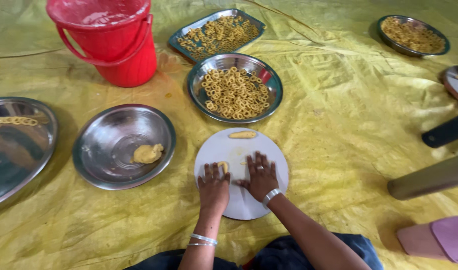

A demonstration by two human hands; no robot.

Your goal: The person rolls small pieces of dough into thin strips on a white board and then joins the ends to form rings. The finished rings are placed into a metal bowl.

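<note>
Both palms flat on the white board (249,205): left hand (213,186) fingers spread over a dough strip (223,165), right hand (260,176) spread, holding nothing. Dough log (242,134) sits at the far edge. Bare board toward the near rim.

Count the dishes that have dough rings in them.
4: the rectangular tray at top centre, the round steel plate below it, the round plate at top right, and the big steel plate at the left edge. Others may lie out of view.

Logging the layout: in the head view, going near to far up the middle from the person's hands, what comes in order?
Left hand and right hand on the white round board → dough strip → steel bowl of dough rings → rectangular tray of rings.
</note>
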